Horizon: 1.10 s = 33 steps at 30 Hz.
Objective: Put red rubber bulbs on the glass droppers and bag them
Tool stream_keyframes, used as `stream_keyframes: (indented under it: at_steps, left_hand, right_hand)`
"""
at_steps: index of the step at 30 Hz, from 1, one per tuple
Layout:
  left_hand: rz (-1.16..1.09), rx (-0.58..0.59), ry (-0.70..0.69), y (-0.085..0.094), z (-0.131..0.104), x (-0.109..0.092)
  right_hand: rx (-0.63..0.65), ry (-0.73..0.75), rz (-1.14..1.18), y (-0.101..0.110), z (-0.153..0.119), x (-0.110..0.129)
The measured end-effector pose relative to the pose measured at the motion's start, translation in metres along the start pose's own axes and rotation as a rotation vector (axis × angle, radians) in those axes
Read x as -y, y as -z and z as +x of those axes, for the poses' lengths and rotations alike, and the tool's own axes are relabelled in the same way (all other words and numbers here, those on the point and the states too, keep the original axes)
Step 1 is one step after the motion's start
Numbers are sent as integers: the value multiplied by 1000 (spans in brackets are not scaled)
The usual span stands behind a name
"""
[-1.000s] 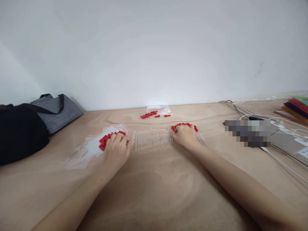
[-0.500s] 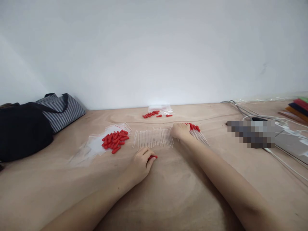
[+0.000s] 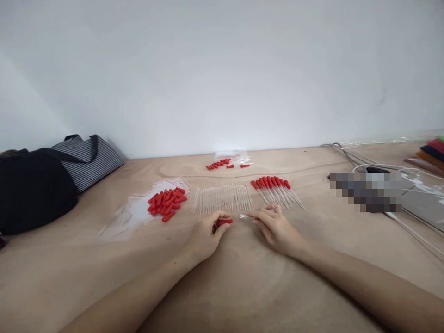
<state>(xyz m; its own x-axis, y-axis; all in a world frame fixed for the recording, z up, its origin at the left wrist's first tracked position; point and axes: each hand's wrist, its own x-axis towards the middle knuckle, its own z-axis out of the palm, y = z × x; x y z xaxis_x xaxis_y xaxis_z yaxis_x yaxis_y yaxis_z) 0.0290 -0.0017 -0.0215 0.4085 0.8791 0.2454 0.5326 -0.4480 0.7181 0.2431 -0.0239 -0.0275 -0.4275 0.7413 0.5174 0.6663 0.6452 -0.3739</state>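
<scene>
Between thumb and fingers, my left hand point(image 3: 208, 233) pinches a red rubber dropper bulb point(image 3: 225, 222). Facing it, my right hand point(image 3: 275, 227) holds a clear glass dropper tube point(image 3: 243, 216), its end pointing at the bulb with a small gap between them. Beyond my left hand lies a row of bare glass tubes point(image 3: 222, 198). To the right of that row, several droppers with red bulbs fitted point(image 3: 272, 184) lie side by side. A pile of loose red bulbs point(image 3: 167, 201) rests on clear zip bags point(image 3: 128, 215) at the left.
Near the wall lie more red bulbs point(image 3: 218, 163) and a clear bag point(image 3: 230, 156) with thin tubes. A black bag point(image 3: 34, 189) and a striped bag point(image 3: 90, 162) stand at the left. Cables point(image 3: 412, 238) and a grey laptop point(image 3: 423, 208) lie at the right.
My right hand has come back toward me from the far end of the tube row, now with a tube in it. My left hand has shifted slightly right and still holds the bulb.
</scene>
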Motion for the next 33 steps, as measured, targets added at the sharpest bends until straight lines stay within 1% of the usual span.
stream_keyframes:
  at_steps: [2,7,11,16,19,22,25,30,33]
  left_hand:
    - [-14,0,10,0,0,0]
    - [-42,18,28,0,1,0]
    - [-84,2,34,0,2,0]
    - [-280,-16,73,-5,3,-1]
    - [-379,-46,121,-8,3,-1]
    - [-411,-71,147,-9,3,-1]
    - [-424,-67,149,-8,1,-1]
    - [-400,-51,134,-8,-2,2]
    - [-340,-28,92,-11,-5,7]
  right_hand:
    - [14,20,18,-3,-2,3]
    - [-23,-10,55,-6,5,6]
    - [-23,-17,75,-9,7,8]
    - [-25,-35,137,-12,6,11]
    - [-64,-28,176,-14,5,13]
    - [-115,-6,190,-16,5,14]
    - [-128,29,173,-16,5,14]
    - [-91,115,108,-11,5,10]
    - [-65,172,50,-8,5,8]
